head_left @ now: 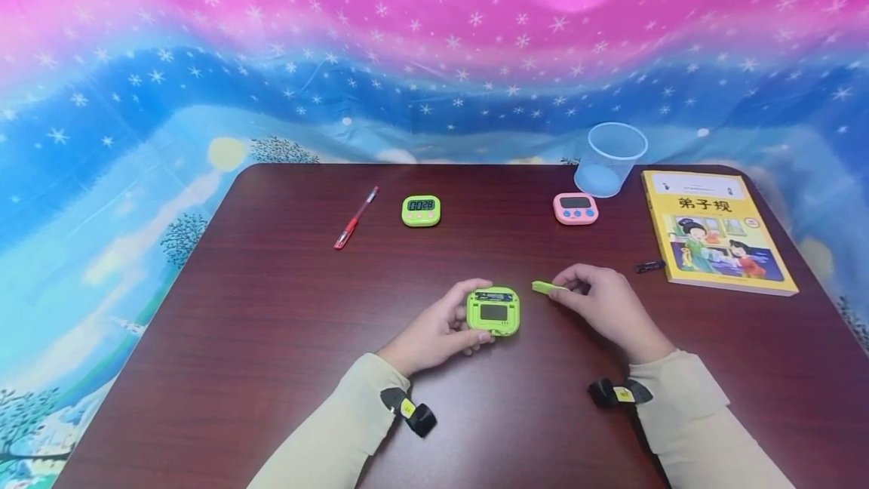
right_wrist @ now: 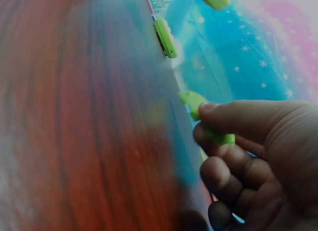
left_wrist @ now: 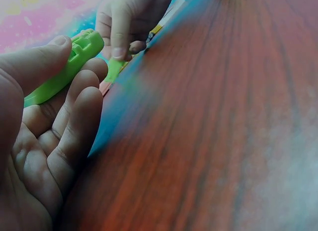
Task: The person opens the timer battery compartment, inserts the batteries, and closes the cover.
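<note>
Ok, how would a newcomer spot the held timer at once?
On the brown table, find the left hand near the middle. It holds a green timer. Unlike the pink timer and other green timer farther back, it shows its back, with an open battery slot.

A red pen [head_left: 356, 218] lies slantwise on the dark wood-grain bench [head_left: 271, 330], left of a green timer [head_left: 421, 211] with digits on its screen. Farther right sits a pink timer [head_left: 575, 209] with blue buttons; a clear cup [head_left: 601, 170] stands upright just behind it, near a yellow book [head_left: 720, 236]. A pink-and-blue snowflake backdrop [head_left: 407, 44] hangs beyond.
</note>
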Demonstrator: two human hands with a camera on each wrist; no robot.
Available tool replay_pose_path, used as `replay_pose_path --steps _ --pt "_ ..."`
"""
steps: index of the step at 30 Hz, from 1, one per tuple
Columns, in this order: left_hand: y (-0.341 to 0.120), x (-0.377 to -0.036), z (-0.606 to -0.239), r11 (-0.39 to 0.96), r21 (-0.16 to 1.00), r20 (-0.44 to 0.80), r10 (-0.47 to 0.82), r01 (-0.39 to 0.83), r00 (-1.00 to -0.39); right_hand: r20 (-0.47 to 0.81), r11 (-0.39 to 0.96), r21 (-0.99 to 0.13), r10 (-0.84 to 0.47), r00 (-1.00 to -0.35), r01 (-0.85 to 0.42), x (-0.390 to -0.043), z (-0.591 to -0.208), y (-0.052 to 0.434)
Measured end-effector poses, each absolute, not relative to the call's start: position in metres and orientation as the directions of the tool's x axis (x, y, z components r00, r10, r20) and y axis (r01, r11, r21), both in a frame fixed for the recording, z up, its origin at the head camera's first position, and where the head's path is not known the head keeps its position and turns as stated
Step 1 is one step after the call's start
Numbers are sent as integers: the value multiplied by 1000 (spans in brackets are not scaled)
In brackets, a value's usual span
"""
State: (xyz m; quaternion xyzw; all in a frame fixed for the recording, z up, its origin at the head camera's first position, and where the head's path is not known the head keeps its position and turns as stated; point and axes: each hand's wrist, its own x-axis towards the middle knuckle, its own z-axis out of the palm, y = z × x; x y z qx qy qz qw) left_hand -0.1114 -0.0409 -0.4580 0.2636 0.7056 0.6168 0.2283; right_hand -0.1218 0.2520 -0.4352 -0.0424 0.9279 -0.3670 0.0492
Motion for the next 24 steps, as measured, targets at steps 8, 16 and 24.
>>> replay_pose_path --steps 8,16,24 --pt "-41 -112 -458 115 989 -4 651 93 -759 -8 648 -759 -94 -996 -55 -119 -434 242" --pt "-41 -112 -458 115 989 -2 652 96 -759 -17 526 -849 -98 -995 -37 -114 -430 231" --pt "-41 -112 -457 119 986 10 662 118 -750 -18 478 -878 -90 -996 -27 -108 -424 221"
